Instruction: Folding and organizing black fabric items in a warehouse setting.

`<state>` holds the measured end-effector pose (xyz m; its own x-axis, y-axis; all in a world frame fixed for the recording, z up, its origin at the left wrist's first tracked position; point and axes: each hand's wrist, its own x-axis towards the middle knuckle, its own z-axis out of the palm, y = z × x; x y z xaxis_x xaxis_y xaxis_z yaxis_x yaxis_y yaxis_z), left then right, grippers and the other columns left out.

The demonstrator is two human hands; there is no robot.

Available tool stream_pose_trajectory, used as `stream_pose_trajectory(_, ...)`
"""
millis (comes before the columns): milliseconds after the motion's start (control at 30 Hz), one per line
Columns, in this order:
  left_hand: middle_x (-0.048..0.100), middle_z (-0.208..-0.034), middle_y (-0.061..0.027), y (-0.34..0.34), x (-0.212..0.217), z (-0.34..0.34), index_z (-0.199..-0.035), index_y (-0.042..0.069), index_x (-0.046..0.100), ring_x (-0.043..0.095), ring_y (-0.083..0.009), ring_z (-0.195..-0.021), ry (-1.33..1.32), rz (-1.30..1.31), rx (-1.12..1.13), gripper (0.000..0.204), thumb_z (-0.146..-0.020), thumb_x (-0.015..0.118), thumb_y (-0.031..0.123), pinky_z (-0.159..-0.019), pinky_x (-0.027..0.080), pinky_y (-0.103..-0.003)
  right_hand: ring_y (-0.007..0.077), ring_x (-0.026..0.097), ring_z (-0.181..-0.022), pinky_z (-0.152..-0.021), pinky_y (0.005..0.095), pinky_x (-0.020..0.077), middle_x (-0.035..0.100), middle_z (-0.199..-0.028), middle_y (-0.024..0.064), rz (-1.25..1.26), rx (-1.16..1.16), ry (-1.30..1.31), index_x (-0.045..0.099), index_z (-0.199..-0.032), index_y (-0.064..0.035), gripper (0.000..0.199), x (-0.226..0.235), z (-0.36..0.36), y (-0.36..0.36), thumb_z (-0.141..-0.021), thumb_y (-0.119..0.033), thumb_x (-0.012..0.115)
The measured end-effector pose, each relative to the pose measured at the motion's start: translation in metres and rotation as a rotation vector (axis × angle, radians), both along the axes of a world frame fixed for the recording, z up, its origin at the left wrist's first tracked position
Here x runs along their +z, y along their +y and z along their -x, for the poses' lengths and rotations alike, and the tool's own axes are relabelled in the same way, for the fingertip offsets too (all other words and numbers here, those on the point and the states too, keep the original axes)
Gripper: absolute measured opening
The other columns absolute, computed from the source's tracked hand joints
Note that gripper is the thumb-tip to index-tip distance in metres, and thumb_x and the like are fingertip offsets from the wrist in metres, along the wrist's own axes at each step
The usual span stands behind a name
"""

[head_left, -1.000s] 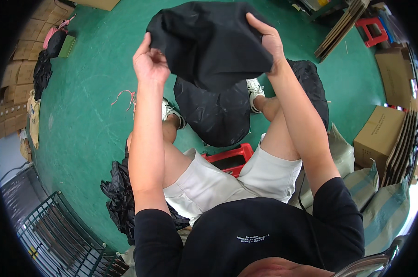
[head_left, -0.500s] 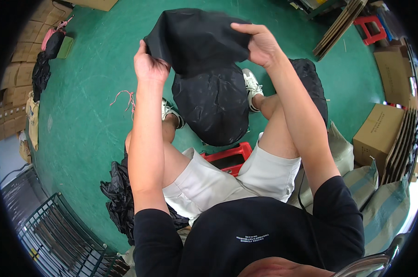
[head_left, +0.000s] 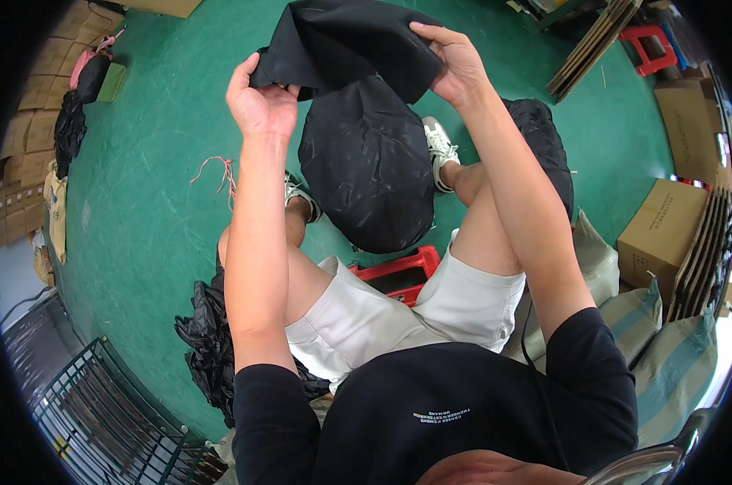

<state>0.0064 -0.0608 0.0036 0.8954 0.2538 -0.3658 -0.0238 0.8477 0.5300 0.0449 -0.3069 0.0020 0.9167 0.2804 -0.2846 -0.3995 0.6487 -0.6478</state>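
Observation:
A piece of black fabric (head_left: 341, 50), perhaps a bag or cover, is stretched between my hands at the top of the view. My left hand (head_left: 262, 107) grips its left edge, fingers curled behind the cloth. On the opposite edge, my right hand (head_left: 458, 68) pinches it with the thumb on top. Beneath the raised cloth, a rounded black bundle (head_left: 370, 174) of smooth, creased fabric stands between my feet; the cloth hides its far end. Whether the two are joined I cannot tell.
A red stool (head_left: 418, 267) shows between my thighs. Another black bundle (head_left: 535, 129) lies beyond my right leg, and crumpled black fabric (head_left: 208, 347) by my left hip. Woven sacks (head_left: 677, 364) and a carton (head_left: 663, 226) stand at right, a metal rack (head_left: 111, 412) at lower left.
Both hands have lifted the black fabric slightly farther away, with the left edge now tilted more. More of the rounded bundle's top shows beneath it.

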Motion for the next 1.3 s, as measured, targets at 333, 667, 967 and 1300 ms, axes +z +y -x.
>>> stream_pose_trajectory(333,0.065,-0.086,-0.0042,0.001,-0.020,-0.007,-0.088,0.007,0.060,0.059,-0.0215,-0.081,0.029,-0.179,-0.149,0.013,-0.086,0.062,0.020,-0.085,0.044,-0.038,0.0197,0.069,-0.080,-0.076,0.0322,0.0579,0.070,-0.093,0.0107,-0.038,-0.008,-0.015,0.063,-0.102,-0.0005,0.020,-0.004,0.001,0.000,-0.096,-0.018,0.056)
stream_pose_trajectory(667,0.063,-0.114,-0.0148,-0.010,-0.041,-0.011,-0.112,0.000,0.059,0.060,-0.0290,-0.103,0.091,-0.048,-0.110,0.036,-0.098,0.037,0.026,-0.096,0.046,-0.047,0.0229,0.068,-0.075,-0.074,0.0348,0.0572,0.069,-0.086,0.0126,-0.118,0.009,0.025,0.064,-0.093,0.0005,0.022,0.007,0.000,-0.007,-0.091,-0.021,0.059)
stream_pose_trajectory(967,0.062,-0.114,-0.0156,0.008,-0.032,-0.010,-0.113,-0.004,0.057,0.063,-0.0297,-0.102,0.111,0.009,0.003,0.039,-0.094,0.040,0.025,-0.091,0.052,-0.048,0.0199,0.068,-0.076,-0.075,0.0325,0.0570,0.069,-0.087,0.0097,-0.219,0.072,-0.018,0.063,-0.091,0.0025,0.013,0.004,-0.002,-0.009,-0.091,-0.007,0.054)
stream_pose_trajectory(1300,0.069,-0.101,-0.0106,-0.021,-0.012,0.000,-0.109,0.000,0.060,0.066,-0.0229,-0.097,0.083,0.056,-0.567,0.040,-0.090,0.061,0.036,-0.095,0.048,-0.045,0.0183,0.069,-0.077,-0.077,0.0324,0.0579,0.069,-0.089,0.0117,-0.143,0.150,-0.081,0.064,-0.096,0.0025,0.013,0.006,0.006,-0.010,-0.091,-0.009,0.059)
